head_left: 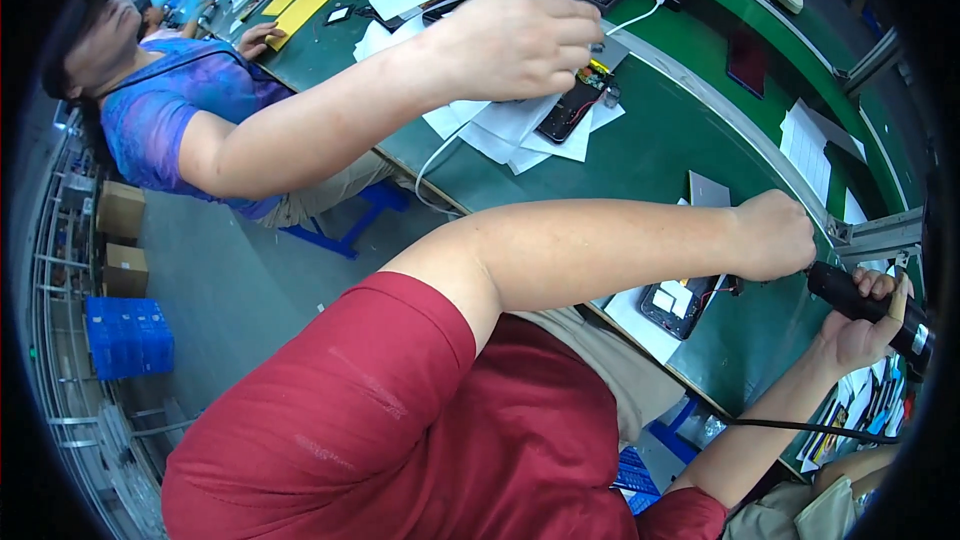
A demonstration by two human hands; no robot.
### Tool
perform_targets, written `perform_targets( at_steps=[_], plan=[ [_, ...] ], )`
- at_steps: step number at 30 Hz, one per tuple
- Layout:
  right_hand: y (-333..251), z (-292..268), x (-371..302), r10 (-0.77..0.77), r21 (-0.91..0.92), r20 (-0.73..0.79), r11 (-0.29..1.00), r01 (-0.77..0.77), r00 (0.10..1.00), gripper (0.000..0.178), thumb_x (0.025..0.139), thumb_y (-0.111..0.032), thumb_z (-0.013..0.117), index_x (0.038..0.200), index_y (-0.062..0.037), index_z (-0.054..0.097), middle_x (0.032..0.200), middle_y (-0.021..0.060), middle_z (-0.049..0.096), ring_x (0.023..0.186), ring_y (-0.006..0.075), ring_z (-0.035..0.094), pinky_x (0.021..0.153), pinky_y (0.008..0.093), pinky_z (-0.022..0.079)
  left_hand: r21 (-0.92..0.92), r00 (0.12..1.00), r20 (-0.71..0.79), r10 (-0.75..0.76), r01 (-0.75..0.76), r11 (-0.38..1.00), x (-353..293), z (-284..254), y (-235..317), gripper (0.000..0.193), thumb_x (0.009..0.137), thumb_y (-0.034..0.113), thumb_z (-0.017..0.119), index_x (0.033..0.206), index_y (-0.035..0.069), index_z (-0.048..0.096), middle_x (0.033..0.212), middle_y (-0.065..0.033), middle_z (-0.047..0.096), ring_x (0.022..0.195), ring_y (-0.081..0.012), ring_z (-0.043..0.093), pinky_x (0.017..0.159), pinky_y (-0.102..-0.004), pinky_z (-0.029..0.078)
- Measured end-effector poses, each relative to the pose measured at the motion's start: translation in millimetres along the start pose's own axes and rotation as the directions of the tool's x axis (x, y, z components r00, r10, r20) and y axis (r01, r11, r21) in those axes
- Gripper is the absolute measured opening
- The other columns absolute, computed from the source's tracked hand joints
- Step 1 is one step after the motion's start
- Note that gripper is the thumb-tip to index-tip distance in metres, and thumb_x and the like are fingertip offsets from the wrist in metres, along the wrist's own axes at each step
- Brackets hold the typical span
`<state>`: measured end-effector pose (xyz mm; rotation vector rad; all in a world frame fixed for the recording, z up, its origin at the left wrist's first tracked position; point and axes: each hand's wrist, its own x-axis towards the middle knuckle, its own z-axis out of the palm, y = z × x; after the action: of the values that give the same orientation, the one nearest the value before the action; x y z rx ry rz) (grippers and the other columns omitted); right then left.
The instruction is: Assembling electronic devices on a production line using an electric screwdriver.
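My right hand is wrapped around a black cylindrical tool, held near the metal bracket at the table's far edge. Its long axis slants, narrow end toward my left hand, which is closed in a fist just beside that tip. I can't tell whether the fist holds anything; the bit end is hard to make out.

My left forearm hides part of an opened phone on white paper by the table's near edge. Green table shows between this paper and the sheets under a second opened phone, where a co-worker's hand reaches across.
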<state>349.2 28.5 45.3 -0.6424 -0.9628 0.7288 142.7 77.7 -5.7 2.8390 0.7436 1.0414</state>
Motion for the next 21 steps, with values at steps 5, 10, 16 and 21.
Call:
perform_targets(
  at_steps=[5,10,16,21],
  plan=[
    [-6,-4,-2,-0.039,-0.04,-0.06,0.999,0.036,0.997,0.019,0.105,-0.022,0.055,0.099,-0.0041,0.057,0.079,0.0029,0.047,0.073,0.0169,0.045,0.079,0.0365,0.042,0.063,0.996,0.091,-0.008,0.003,0.998,3,9,-7,0.012,0.075,0.017,0.067,0.072,0.009,0.076,0.076,-0.0133,0.074,0.079,-0.032,0.075,0.066,-0.0436,0.059],
    [-11,-11,-4,-0.055,-0.06,-0.058,0.997,0.051,0.997,0.019,0.105,-0.021,0.056,0.099,-0.0033,0.058,0.079,0.0026,0.048,0.074,0.017,0.046,0.077,0.0368,0.042,0.056,0.995,0.096,-0.001,-0.004,0.998,5,14,-10,0.013,0.075,0.017,0.066,0.072,0.009,0.076,0.078,-0.0137,0.075,0.08,-0.0319,0.075,0.067,-0.0438,0.059],
    [-40,-24,-25,-0.062,0.047,0.065,0.997,0.059,0.996,0.027,0.103,-0.024,0.053,0.114,0.0,0.059,0.085,0.0038,0.048,0.079,0.017,0.047,0.082,0.0368,0.039,-0.064,0.999,0.008,0.042,-0.042,0.997,-2,-7,3,0.021,0.077,0.03,0.08,0.078,0.009,0.075,0.081,-0.0082,0.073,0.089,-0.0309,0.072,0.073,-0.0432,0.058],
    [-72,28,-73,-0.035,0.258,0.167,0.966,-0.01,0.985,0.028,0.092,-0.022,0.065,0.11,-0.0007,0.059,0.08,0.0032,0.048,0.069,0.0123,0.046,0.075,0.033,0.035,-0.247,0.98,-0.196,0.041,-0.089,0.965,-56,-54,27,0.025,0.072,0.031,0.084,0.074,0.011,0.069,0.077,-0.0041,0.066,0.083,-0.0272,0.068,0.07,-0.0415,0.055]
  ],
)
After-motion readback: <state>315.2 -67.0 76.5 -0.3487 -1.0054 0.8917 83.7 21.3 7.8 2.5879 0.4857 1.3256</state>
